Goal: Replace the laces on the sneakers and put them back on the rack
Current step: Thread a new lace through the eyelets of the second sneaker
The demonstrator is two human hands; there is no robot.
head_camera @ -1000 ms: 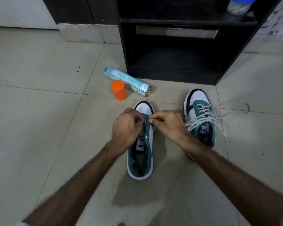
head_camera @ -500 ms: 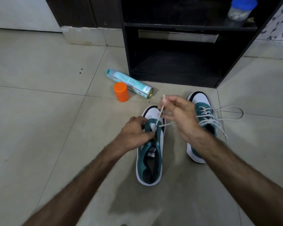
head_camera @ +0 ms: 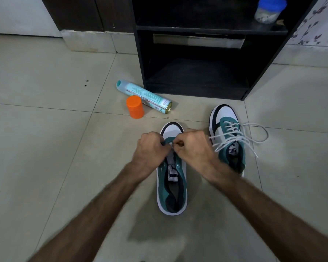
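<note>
While both hands work at the front eyelets, the unlaced sneaker (head_camera: 171,178) lies flat on the tiled floor (head_camera: 36,138), toe toward the black rack (head_camera: 197,53), heel toward the camera. Left hand (head_camera: 150,148) has its fingers curled, gripping the green eyelet edge on the shoe's left side. Right hand (head_camera: 194,146) has fingers curled too, thumb and forefinger pinching a bit of white lace (head_camera: 171,144) right between the 2 hands, just behind the white toe cap. Only a short piece of that lace shows; where the rest runs, cannot tell. Tongue with its label sits exposed, and the upper eyelets that show carry no lace.

Second sneaker (head_camera: 227,138) stands just to the right, near but apart from the first, toe also toward the rack. It is laced with a white lace (head_camera: 235,137), untied, loose ends spilling over both sides, 1 loop lying on the floor to its right. The right wrist covers part of its inner side.

Rack stands ahead, bottom shelf dark with no shoes on it. A jar with a blue lid (head_camera: 269,10) sits on the upper shelf, right side.

Left of the rack's base, a teal spray can (head_camera: 144,96) lies on its side on the floor. An orange cap (head_camera: 134,106) stands upright just in front of it, touching or nearly so.
</note>
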